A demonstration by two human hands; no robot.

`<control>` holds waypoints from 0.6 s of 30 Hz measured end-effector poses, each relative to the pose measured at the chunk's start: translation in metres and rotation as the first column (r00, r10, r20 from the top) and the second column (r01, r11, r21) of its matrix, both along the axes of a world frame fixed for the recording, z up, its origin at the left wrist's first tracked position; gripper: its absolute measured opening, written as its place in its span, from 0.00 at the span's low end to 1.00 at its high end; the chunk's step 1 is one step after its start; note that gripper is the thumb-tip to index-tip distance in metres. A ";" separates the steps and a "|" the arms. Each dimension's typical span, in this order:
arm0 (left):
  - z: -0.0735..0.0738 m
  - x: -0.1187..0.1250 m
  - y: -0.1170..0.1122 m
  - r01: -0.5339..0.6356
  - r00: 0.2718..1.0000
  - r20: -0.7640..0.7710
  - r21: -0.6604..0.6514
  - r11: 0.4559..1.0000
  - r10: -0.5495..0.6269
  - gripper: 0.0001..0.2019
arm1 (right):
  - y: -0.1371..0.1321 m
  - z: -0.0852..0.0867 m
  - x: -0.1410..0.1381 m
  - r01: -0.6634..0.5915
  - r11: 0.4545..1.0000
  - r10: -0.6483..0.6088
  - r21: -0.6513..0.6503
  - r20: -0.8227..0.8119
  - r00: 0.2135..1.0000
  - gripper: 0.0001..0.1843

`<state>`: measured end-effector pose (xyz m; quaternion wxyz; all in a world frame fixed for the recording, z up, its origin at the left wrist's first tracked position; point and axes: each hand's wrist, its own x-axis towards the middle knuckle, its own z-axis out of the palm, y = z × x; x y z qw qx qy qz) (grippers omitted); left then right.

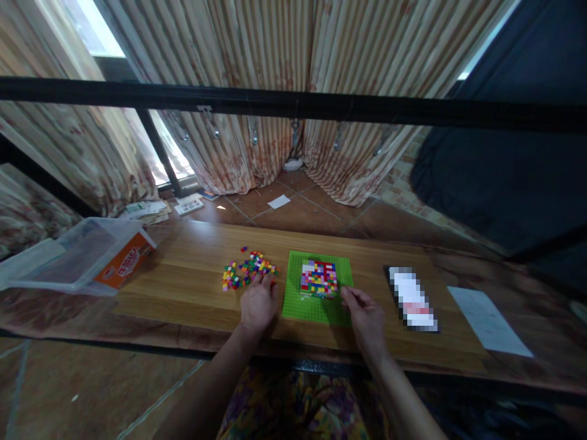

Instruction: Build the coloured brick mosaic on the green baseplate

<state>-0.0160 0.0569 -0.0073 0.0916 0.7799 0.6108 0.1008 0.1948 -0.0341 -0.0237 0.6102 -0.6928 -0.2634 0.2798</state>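
Observation:
A loose heap of small colourful toy bricks (pixel 252 264) lies on the wooden board, left of a green baseplate (pixel 293 305). My left hand (pixel 259 302) rests at the heap's near right edge, fingers stretched forward and touching the bricks. On the baseplate stands a low, roughly square block of multicoloured bricks (pixel 318 278), white and pink at its far left, with red and blue among the rest. My right hand (pixel 364 308) is at the plate's right edge, beside this block. Its thumb and forefinger are pinched together; anything between them is too small to make out.
A phone (pixel 413 299) with a blurred screen lies to the right, with a white paper sheet (pixel 488 321) beyond it. A clear plastic box (pixel 87 250) with an orange label stands at the left. A black metal bar (pixel 293 101) crosses ahead, before striped curtains (pixel 257 55).

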 end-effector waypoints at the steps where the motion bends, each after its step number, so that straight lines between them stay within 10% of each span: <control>1: 0.001 0.001 0.002 0.005 1.000 -0.027 -0.002 1.000 -0.005 0.13 | -0.002 0.002 0.000 0.006 1.000 -0.006 0.007 0.000 1.000 0.23; 18: -0.020 -0.021 -0.008 0.024 0.999 0.032 0.024 0.999 -0.025 0.13 | -0.044 0.013 -0.031 -0.101 0.988 0.101 -0.119 -0.001 0.995 0.20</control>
